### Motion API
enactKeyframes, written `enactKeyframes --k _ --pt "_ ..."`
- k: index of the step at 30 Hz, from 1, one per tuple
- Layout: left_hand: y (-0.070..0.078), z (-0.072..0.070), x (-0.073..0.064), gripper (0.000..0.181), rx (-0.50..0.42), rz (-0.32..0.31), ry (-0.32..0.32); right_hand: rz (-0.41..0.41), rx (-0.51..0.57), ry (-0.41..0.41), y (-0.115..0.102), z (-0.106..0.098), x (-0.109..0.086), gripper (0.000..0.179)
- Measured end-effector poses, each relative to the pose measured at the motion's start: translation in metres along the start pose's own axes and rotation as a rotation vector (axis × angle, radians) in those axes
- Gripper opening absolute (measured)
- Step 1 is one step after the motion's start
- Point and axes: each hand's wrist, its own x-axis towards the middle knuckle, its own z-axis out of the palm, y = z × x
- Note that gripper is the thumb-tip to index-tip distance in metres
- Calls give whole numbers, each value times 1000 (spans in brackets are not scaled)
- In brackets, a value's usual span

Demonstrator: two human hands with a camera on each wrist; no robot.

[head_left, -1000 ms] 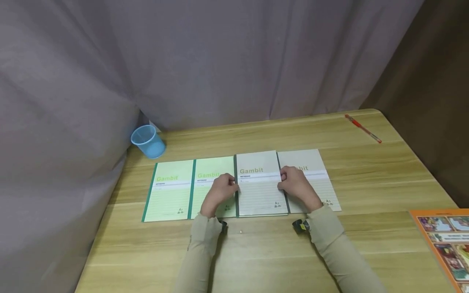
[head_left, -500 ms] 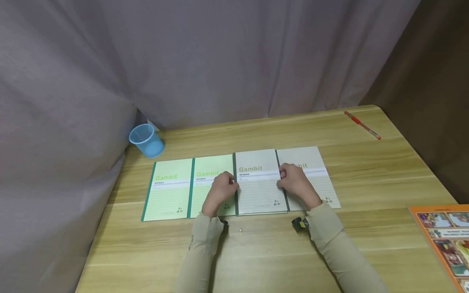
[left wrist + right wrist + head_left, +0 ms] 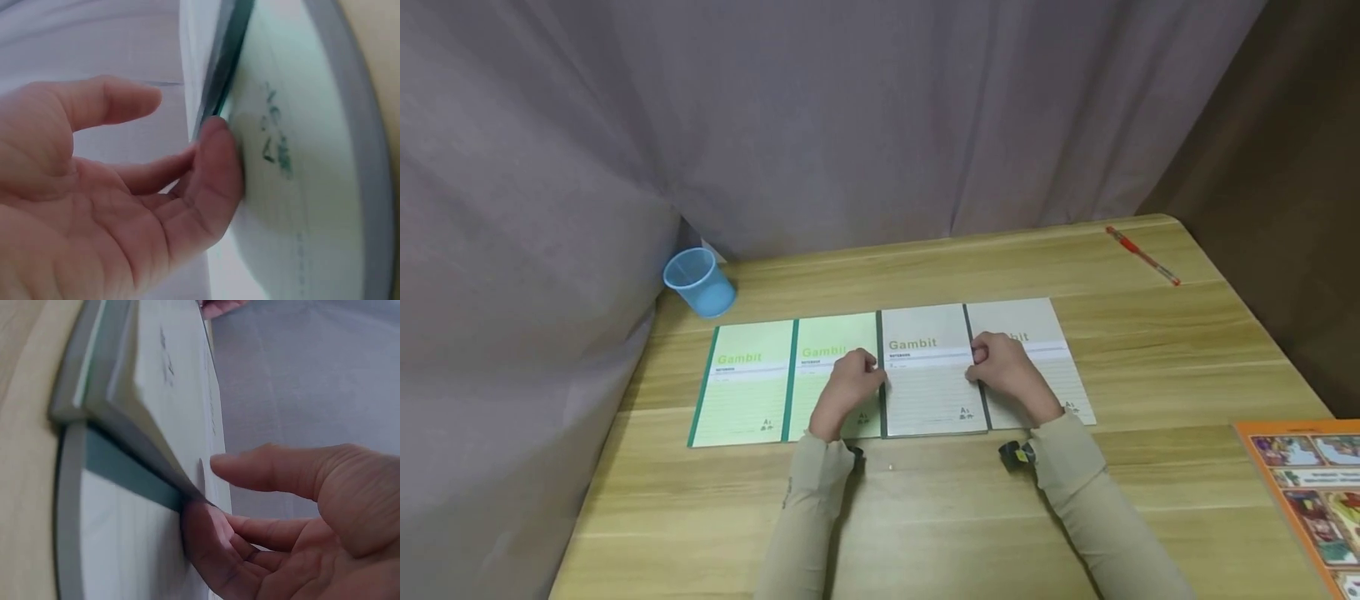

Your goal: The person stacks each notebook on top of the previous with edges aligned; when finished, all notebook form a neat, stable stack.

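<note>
Four lined "Gambit" notebooks lie in a row. At the left are a green notebook [image 3: 748, 392] and a second green notebook [image 3: 820, 329]. Beside them a grey notebook [image 3: 928, 400] with a dark spine sits raised, its stacked layers visible in the right wrist view. Another grey notebook [image 3: 1037, 321] lies at the right end. My left hand [image 3: 848, 383] has curled fingertips against the raised notebook's spine; its thumb stands apart in the left wrist view. My right hand [image 3: 1009, 373] holds that notebook's right edge, fingers at the side and thumb by the cover.
A blue cup [image 3: 707, 287] stands at the table's back left. A red pen [image 3: 1142, 255] lies at the back right. An orange-bordered picture sheet [image 3: 1318, 475] lies at the right edge of the wooden table [image 3: 925, 533]. Grey curtain [image 3: 850, 125] hangs behind.
</note>
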Motion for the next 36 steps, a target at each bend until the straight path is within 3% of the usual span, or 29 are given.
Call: enactKeyframes --k 4,7,11,16,21,24,36 --pt "4 -1 -3 40 -12 -43 20 -4 5 23 6 -5 -2 48" --pt "10 -2 -4 43 -29 -39 39 -25 13 62 9 -10 -3 45" --pt "20 -4 -3 44 -45 8 53 -27 22 103 13 -20 -5 45" --pt "32 -1 0 43 -20 98 26 5 72 122 19 -33 -8 49" --pt "45 13 6 41 34 184 -19 32 112 141 26 -45 -14 51" --pt "53 24 8 41 20 218 -46 42 104 164 32 -53 -18 51" --pt "78 66 14 42 -1 276 -148 121 100 216 63 -80 -26 54"
